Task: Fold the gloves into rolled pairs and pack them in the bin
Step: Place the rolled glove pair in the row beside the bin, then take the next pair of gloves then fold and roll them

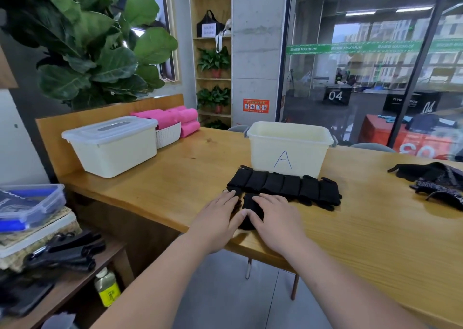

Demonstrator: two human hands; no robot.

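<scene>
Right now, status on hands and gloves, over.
Left hand, right hand flat on black glove. Folded glove row lies between hands and bin A.

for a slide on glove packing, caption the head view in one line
Left hand and right hand press a black glove on the table before a row of folded gloves and the bin

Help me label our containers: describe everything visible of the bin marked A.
The bin is a cream plastic tub, rectangular, with a flared rim and a grey latch at each end. It has no lid on, and a blue hand-drawn letter A marks its front wall. It stands upright on the wooden table, right behind a row of rolled black gloves; whether they touch its base is unclear. Its floor is hidden.
</scene>
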